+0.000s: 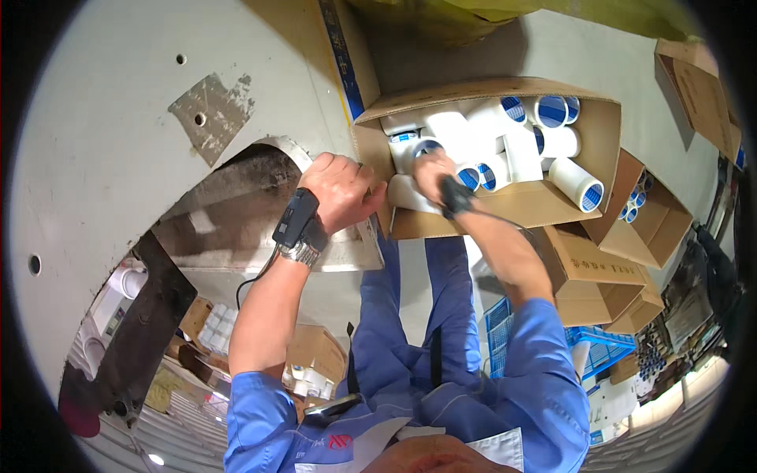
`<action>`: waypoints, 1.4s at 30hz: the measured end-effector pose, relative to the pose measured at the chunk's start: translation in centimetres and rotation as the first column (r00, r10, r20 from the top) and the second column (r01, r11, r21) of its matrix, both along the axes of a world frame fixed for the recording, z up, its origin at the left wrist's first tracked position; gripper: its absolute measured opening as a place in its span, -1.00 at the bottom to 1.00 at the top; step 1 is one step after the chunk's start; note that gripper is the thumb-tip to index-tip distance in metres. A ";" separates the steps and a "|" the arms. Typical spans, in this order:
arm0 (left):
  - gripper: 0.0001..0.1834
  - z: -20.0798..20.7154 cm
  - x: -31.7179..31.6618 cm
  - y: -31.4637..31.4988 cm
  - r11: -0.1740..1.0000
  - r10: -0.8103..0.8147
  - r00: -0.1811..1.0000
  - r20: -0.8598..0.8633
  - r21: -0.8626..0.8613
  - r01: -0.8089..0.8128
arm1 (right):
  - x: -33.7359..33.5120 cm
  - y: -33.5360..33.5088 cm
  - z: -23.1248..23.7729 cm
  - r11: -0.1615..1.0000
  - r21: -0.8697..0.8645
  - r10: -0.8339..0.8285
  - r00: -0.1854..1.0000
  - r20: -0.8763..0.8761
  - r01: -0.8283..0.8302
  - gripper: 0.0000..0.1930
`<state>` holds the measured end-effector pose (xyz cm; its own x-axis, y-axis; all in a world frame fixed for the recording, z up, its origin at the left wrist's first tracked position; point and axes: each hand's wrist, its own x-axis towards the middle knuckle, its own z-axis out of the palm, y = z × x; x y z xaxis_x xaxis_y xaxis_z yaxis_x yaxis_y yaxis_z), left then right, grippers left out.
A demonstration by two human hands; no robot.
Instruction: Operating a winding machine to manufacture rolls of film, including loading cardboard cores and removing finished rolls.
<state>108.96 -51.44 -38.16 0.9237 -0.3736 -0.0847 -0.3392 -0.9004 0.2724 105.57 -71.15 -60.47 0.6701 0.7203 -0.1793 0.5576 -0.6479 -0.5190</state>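
An open cardboard box [505, 213] holds several white cylinders [579, 185], many showing blue printed ends. My right hand [435, 175] reaches into its left part. Its fingers are curled against a white cylinder with a blue end [428, 147], which shows just beyond them; the fingertips are hidden. At the box's left wall, my left hand [341, 191] is closed with the knuckles up. Whether it grips the cardboard edge is hidden. A black device is strapped to each wrist, and a metal watch [300, 252] sits on the left one.
A large pale machine panel [102, 142] with a curved opening fills the left side. Right of the box stand more cardboard boxes [595, 264], one with blue-ended cylinders inside. A blue plastic crate [603, 347] is by my right elbow. Yellow sheeting [441, 20] hangs at the far edge.
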 end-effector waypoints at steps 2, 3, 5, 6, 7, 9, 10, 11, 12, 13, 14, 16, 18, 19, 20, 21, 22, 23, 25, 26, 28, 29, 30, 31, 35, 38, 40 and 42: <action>-0.82 -0.3 1.0 -1.2 0.999 -0.009 1.000 -0.015 -0.032 0.009 | 4.3 -7.1 8.1 0.992 0.072 -0.095 0.994 -0.058 0.099 -0.70; -0.82 -0.5 1.2 -1.9 0.998 -0.013 1.000 0.015 -0.056 0.014 | 5.4 -9.5 10.7 0.966 -0.147 -0.243 0.947 -0.212 0.215 -0.67; -0.83 -0.8 1.5 -2.5 0.995 -0.029 0.998 0.048 -0.090 0.033 | 8.3 -12.6 15.4 0.808 -0.413 -0.553 0.784 -0.283 0.421 -0.59; -0.83 -1.0 1.8 -2.7 0.996 -0.046 0.998 0.043 -0.073 0.049 | 9.9 -13.5 17.0 0.705 -0.571 -0.626 0.747 -0.223 0.420 -0.60; -0.83 -0.9 1.5 -2.7 0.997 -0.058 0.998 0.026 -0.049 0.059 | 10.9 -14.0 18.0 0.646 -0.595 -0.670 0.728 -0.143 0.478 -0.63; -0.83 -1.2 1.4 -2.7 0.997 -0.047 0.997 0.054 -0.066 0.050 | 10.3 -15.6 16.9 0.610 -0.567 -0.545 0.812 0.207 0.554 -0.45; -0.82 -1.3 1.3 -2.7 0.996 -0.029 0.996 0.088 -0.082 0.036 | 9.8 -15.6 16.9 0.600 -0.549 -0.394 0.813 0.429 0.581 -0.33; -0.82 -1.2 1.2 -2.6 0.996 -0.031 0.995 0.090 -0.079 0.039 | 8.6 -15.3 15.5 0.635 -0.502 -0.435 0.809 0.395 0.587 -0.17; -0.82 -1.3 1.3 -2.9 0.995 -0.037 0.995 0.095 -0.092 0.046 | 7.8 -14.6 14.3 0.738 -0.357 -0.507 0.819 0.268 0.573 -0.22; -0.82 -1.3 1.4 -2.9 0.994 -0.040 0.994 0.099 -0.096 0.050 | 6.7 -12.8 12.8 0.817 -0.210 -0.551 0.835 -0.005 0.538 -0.25; -0.82 -1.3 1.2 -2.7 0.994 -0.041 0.994 0.100 -0.093 0.051 | 5.1 -9.9 11.2 0.826 -0.033 -0.552 0.798 -0.242 0.562 -0.38; -0.80 -1.4 1.0 -2.3 0.993 -0.034 0.995 0.092 -0.110 0.044 | 2.4 -5.4 5.3 0.971 0.026 -0.232 0.967 -0.109 0.236 -0.56; -0.80 -1.7 0.9 -2.0 0.994 -0.036 0.994 0.105 -0.097 0.046 | 2.0 -2.0 1.8 0.988 0.118 -0.062 0.952 -0.299 0.101 -0.73; -0.80 -1.6 0.7 -1.8 0.995 -0.035 0.993 0.110 -0.086 0.045 | 2.7 0.3 0.6 0.994 -0.078 0.045 0.939 -0.341 -0.076 -0.73; -0.80 -1.5 0.5 -1.4 0.997 -0.032 0.993 0.112 -0.068 0.040 | 3.3 2.2 -0.4 0.931 -0.258 0.141 0.908 -0.395 -0.257 -0.73; -0.80 -1.6 0.4 -1.3 0.997 -0.031 0.993 0.114 -0.070 0.039 | 2.8 2.8 -2.2 0.933 -0.251 0.146 0.909 -0.390 -0.258 -0.73; -0.80 -1.8 0.4 -1.4 0.996 -0.033 0.993 0.116 -0.081 0.042 | 1.3 2.8 -5.3 0.965 -0.227 0.072 0.966 -0.247 -0.130 -0.73; -0.80 -2.1 0.8 -1.9 0.995 -0.036 0.992 0.125 -0.087 0.047 | 0.0 2.3 -8.8 0.982 -0.189 -0.018 0.995 -0.098 -0.001 -0.74; -0.80 -2.5 1.6 -3.3 0.989 -0.076 0.990 0.118 -0.120 0.090 | -1.1 0.6 -14.3 0.960 -0.244 -0.117 0.989 0.092 0.136 -0.71; -0.80 -2.6 1.6 -3.2 0.989 -0.073 0.991 0.111 -0.120 0.087 | -1.5 1.3 -14.7 0.915 -0.335 -0.224 0.974 0.039 0.224 -0.72; -0.79 -1.9 0.6 -1.1 0.995 -0.044 0.992 0.115 -0.088 0.054 | -0.3 4.9 -7.9 0.947 -0.313 -0.090 0.995 -0.037 0.075 -0.85; -0.79 -1.8 0.4 -1.2 0.993 -0.043 0.993 0.114 -0.102 0.055 | 0.0 4.4 -6.3 0.966 -0.249 0.032 0.990 -0.136 -0.065 -0.89; -0.79 -1.6 0.4 -1.2 0.994 -0.036 0.992 0.122 -0.095 0.048 | 0.0 4.1 -5.2 0.966 -0.165 0.159 0.963 -0.219 -0.198 -0.86; -0.79 -1.9 0.4 -1.2 0.995 -0.029 0.991 0.133 -0.090 0.041 | -1.6 3.1 -4.2 0.994 0.014 -0.109 0.994 -0.003 0.109 -0.83; -0.81 -2.0 0.3 -1.2 0.993 -0.022 0.992 0.122 -0.109 0.036 | -1.5 2.0 -2.3 0.994 -0.040 -0.103 0.993 -0.053 0.101 -0.88; -0.81 -2.0 1.4 -2.6 0.989 -0.065 0.988 0.138 -0.122 0.082 | -1.6 1.2 -5.4 0.993 -0.110 -0.045 0.999 0.010 0.046 -0.89; -0.77 -2.1 0.6 -1.9 0.986 -0.048 0.987 0.155 -0.153 0.072 | -2.3 1.4 -4.2 0.962 0.208 -0.221 0.947 0.233 0.174 -0.89; -0.71 -2.4 0.7 -1.4 0.982 -0.026 0.981 0.194 -0.179 0.061 | -1.3 -1.0 0.6 0.976 -0.046 -0.217 0.972 -0.087 0.213 -0.74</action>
